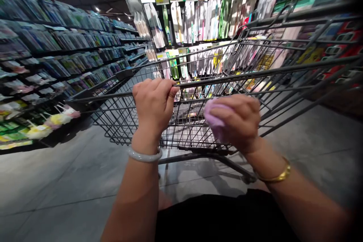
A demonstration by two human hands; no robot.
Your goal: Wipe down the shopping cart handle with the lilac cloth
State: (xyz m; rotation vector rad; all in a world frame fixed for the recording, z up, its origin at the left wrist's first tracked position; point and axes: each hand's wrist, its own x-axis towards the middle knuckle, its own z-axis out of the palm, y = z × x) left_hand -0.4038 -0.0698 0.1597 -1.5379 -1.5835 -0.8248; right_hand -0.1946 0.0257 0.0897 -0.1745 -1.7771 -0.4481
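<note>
A dark wire shopping cart (pixel 286 72) stands in front of me in a shop aisle. My left hand (pixel 153 105) is closed around the cart's top handle bar (pixel 215 80), with a pale bangle on the wrist. My right hand (pixel 238 121) is closed on a small lilac object (pixel 213 119) just below and near the same bar; what the object is I cannot make out. A gold bangle sits on the right wrist. The cart's basket looks empty through the wires.
Shelves of packaged goods (pixel 56 45) line the left side of the aisle, with pastel items (pixel 53 123) low down. Hanging packaged goods (pixel 210 19) fill racks ahead and to the right. The floor (pixel 56 181) is grey tile.
</note>
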